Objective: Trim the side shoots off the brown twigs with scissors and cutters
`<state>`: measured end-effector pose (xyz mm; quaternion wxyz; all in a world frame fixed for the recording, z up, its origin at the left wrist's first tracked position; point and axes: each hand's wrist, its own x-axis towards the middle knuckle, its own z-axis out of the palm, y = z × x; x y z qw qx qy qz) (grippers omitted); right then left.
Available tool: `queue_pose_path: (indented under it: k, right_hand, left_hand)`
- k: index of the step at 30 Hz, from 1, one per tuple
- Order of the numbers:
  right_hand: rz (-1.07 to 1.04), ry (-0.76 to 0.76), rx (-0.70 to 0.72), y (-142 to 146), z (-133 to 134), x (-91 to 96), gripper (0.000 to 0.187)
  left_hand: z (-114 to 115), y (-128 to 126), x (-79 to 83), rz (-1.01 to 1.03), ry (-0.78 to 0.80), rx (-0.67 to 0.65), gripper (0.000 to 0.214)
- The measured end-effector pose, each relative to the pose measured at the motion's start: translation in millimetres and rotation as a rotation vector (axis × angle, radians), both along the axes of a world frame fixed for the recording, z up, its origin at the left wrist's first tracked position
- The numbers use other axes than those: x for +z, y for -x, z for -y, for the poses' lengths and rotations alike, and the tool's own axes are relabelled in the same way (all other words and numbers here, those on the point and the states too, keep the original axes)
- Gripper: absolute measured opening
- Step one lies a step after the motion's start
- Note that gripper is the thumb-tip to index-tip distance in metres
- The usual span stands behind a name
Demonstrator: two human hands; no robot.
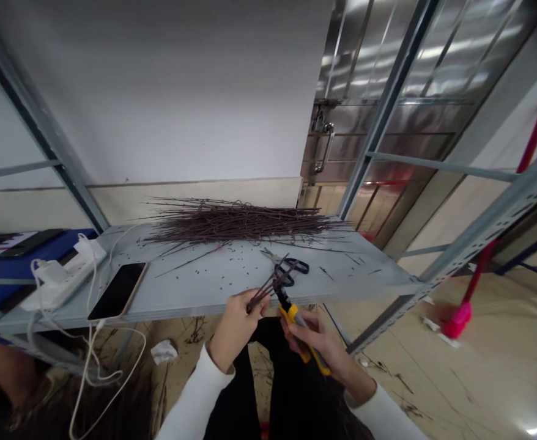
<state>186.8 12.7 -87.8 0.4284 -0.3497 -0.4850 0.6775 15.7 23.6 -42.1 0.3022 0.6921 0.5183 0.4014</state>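
Left hand (236,330) clenches a small bunch of thin dark twigs (268,290) just off the metal shelf's (195,293) front edge, apparently keeping them firm where they cross the blades of the yellow-handled shears (296,324). Right hand (314,342) wraps its fingers around the shears' grips, closed on them for control. Behind, a long pile of twigs (241,221) lies along the shelf's back, with black-handled scissors (287,269) within reach and a phone (117,291) set off to the left.
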Motion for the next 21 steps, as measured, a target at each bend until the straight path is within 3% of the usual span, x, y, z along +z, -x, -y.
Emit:
queue_pose_path:
  k: [3, 6, 10, 12, 15, 21]
  right_hand:
    - [0.279, -0.269, -0.23, 0.1, -6.3, 5.6, 0.037]
    - [0.553, -0.564, -0.408, -1.8, -12.4, -2.6, 0.037]
    - [0.868, -0.927, -0.586, -7.8, -20.5, -20.9, 0.038]
    - [0.937, -1.016, -0.624, -9.5, -23.2, -24.9, 0.037]
    - [0.89, -0.929, -0.592, -8.2, -23.1, -19.4, 0.037]
    - [0.404, -0.295, -0.172, -4.9, -12.3, 4.1, 0.029]
  left_hand:
    - [1.8, -2.8, -4.7, -0.03, -0.045, 0.079, 0.023]
    - [3.3, -4.6, -7.9, -0.05, -0.073, 0.116, 0.022]
    - [1.1, -3.8, -9.3, -0.078, -0.08, 0.142, 0.024]
    - [-0.1, -4.1, -10.3, -0.087, -0.089, 0.161, 0.023]
    - [0.0, -6.0, -14.5, -0.089, -0.11, 0.179, 0.022]
    - [0.0, -4.2, -24.0, -0.05, -0.136, 0.117, 0.021]
